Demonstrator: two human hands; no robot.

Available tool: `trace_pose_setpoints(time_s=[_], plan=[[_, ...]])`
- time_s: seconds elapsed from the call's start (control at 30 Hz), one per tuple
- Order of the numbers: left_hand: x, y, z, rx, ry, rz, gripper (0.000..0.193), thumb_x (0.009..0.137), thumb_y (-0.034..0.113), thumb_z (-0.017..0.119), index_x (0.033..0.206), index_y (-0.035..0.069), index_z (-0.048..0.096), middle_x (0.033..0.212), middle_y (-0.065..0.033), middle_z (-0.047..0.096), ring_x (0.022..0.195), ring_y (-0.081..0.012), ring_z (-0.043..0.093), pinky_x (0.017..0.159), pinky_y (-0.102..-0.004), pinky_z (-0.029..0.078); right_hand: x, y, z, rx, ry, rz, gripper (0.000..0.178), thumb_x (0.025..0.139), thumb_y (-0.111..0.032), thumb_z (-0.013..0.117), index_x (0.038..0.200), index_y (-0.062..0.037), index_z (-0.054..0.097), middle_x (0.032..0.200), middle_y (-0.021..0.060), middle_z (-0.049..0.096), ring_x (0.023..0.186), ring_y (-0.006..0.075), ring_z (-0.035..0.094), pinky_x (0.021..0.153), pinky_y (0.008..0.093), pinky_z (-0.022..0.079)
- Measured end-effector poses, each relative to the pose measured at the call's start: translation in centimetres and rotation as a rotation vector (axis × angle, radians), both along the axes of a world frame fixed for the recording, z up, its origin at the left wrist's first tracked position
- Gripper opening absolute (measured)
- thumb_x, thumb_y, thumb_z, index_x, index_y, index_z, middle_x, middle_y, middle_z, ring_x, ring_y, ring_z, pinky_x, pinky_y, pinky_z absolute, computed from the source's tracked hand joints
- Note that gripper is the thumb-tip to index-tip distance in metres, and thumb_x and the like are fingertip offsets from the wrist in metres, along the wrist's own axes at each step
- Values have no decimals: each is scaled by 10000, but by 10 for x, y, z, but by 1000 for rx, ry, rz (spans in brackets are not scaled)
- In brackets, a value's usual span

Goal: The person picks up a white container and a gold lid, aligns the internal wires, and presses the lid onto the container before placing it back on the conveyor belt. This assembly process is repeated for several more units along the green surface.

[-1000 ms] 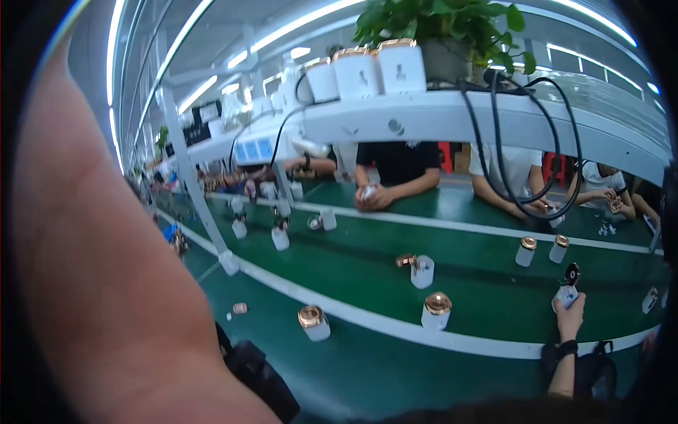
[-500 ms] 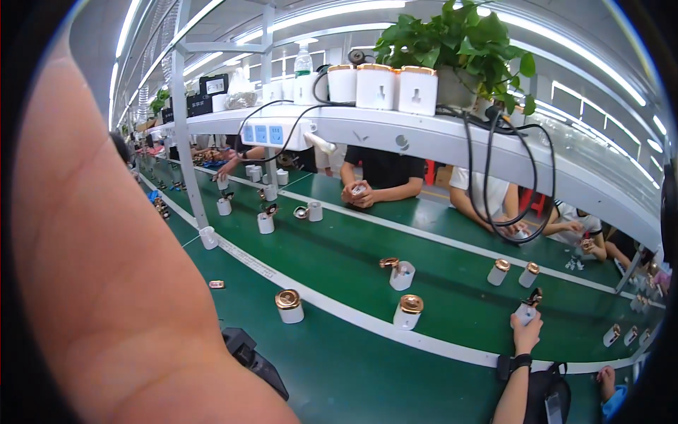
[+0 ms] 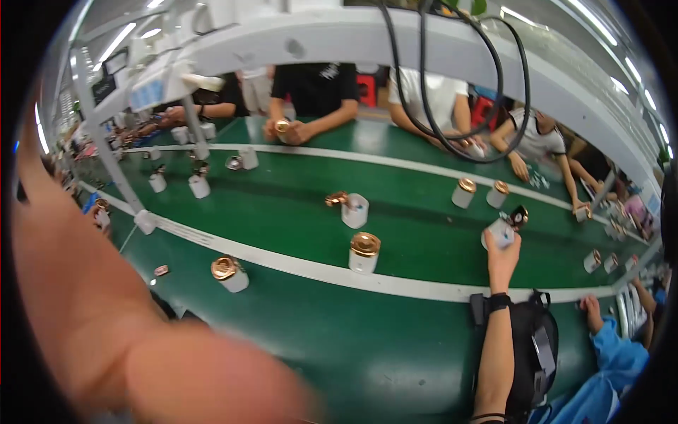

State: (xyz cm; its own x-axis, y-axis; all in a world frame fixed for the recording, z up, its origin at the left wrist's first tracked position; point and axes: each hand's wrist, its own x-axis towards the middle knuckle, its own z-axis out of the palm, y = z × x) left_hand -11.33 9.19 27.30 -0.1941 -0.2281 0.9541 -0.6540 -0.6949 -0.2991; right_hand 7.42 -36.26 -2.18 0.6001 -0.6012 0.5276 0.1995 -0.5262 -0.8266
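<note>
My left hand [image 3: 205,374] is very close at the left and lower left, large and blurred; its fingers cannot be made out clearly. At the right, my right hand [image 3: 501,254] grips a white housing [image 3: 500,232] over the green belt. A dark, gold-rimmed cap [image 3: 520,215] stands off the housing's top, tilted aside. A dark band [image 3: 500,302] circles that wrist. To its left, a white housing with a gold cap [image 3: 364,253] sits upright. Behind that stands an uncapped housing [image 3: 355,212], its copper-coloured cap [image 3: 336,199] at its side.
A capped housing [image 3: 232,274] and a small part [image 3: 162,271] lie on the near bench. Black cables [image 3: 526,85] hang from the overhead shelf [image 3: 282,42]. Co-workers sit opposite, one holding a gold-capped piece [image 3: 282,127]. A black bag [image 3: 530,346] and a blue sleeve [image 3: 600,360] are at right.
The view has shifted down and right. My right hand has moved farther over the belt with the housing. My left hand has shifted, and a blurred part of it now covers the lower left.
</note>
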Motion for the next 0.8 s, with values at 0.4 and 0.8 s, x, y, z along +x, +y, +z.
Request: trace_pose_setpoints(time_s=[0.4,0.8], plan=[[92,-116,-256,-79,1574,-698,778,838,248,853,1460,5,454,1423,-213,491,1242,-356,531,1051,-449,454,-115,170,77,-109,409,534,774,730,-255,938,1288,6,469,1126,147,649,1020,259,670,888,368,535],[101,-59,-268,366,1796,-857,706,825,294,862,1373,2,527,1370,-190,534,1282,-350,526,1103,-443,424,-124,134,119,-587,417,912,897,728,-275,941,1462,-50,477,1380,198,526,1172,315,625,959,384,542]])
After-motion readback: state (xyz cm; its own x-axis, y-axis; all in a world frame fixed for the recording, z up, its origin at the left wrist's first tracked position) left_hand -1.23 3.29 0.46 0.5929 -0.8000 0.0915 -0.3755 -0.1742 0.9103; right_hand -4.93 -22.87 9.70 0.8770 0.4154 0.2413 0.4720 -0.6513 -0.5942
